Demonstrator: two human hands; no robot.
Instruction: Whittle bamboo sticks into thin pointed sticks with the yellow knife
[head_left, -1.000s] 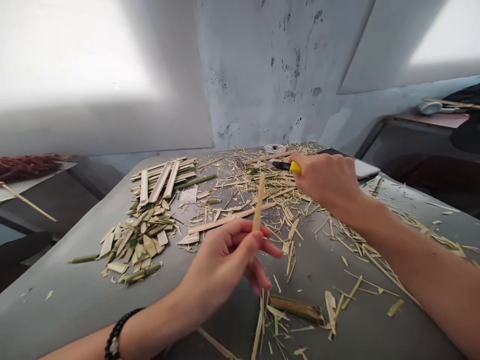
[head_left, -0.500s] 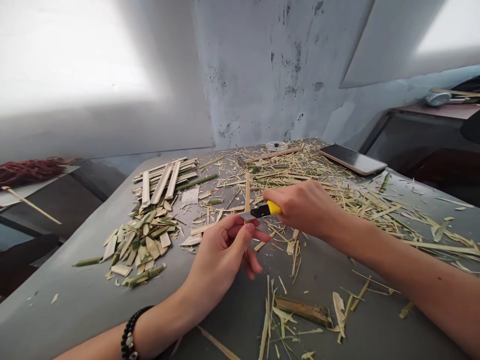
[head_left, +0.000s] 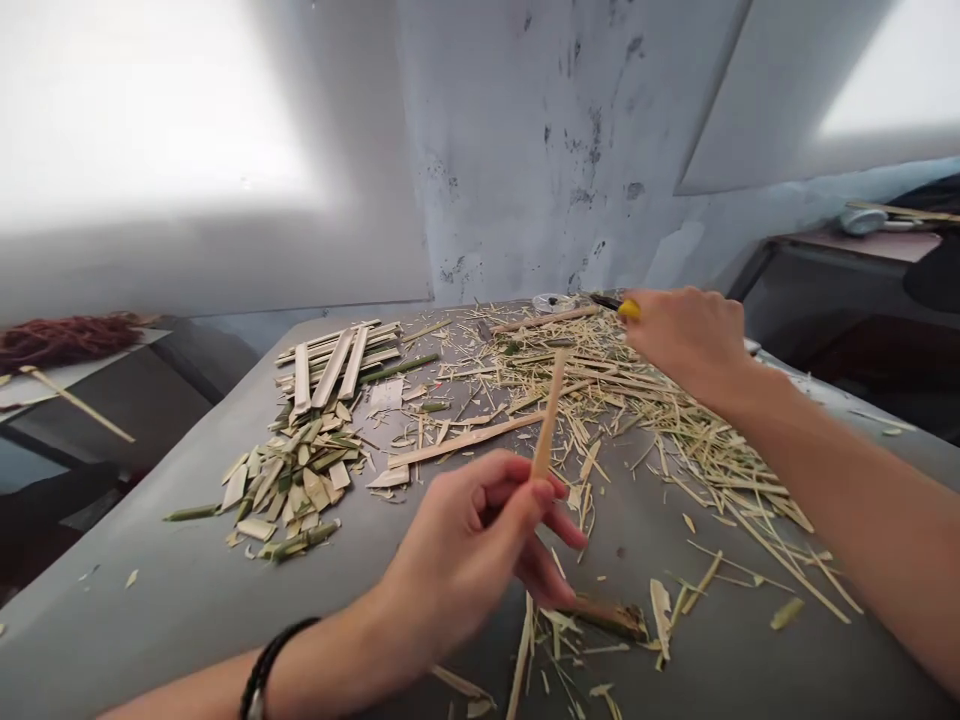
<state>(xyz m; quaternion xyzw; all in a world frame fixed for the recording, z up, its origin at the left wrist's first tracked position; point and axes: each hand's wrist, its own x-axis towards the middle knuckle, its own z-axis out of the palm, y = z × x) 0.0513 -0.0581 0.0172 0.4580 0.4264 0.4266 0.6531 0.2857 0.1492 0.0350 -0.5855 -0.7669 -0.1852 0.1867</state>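
Between thumb and forefinger, my left hand (head_left: 487, 535) pinches a thin bamboo strip (head_left: 551, 415) that points up and slightly right. Its other fingers are loosely curled. My right hand (head_left: 686, 335) is closed round the yellow handle of a knife (head_left: 628, 310), out over the far right part of the table. The knife's dark front end points left, and its blade is hard to make out. A longer flat bamboo strip (head_left: 465, 440) lies on the table behind my left hand.
Split bamboo slats (head_left: 330, 368) lie stacked at the back left, with short chips (head_left: 300, 480) heaped before them. Thin shavings (head_left: 690, 440) cover the right and back of the grey table (head_left: 180, 610). A brown bamboo piece (head_left: 611, 615) lies near the front.
My right hand has carried the knife away from the strip, up and to the right. My left hand has moved slightly right, and its strip now leans right.
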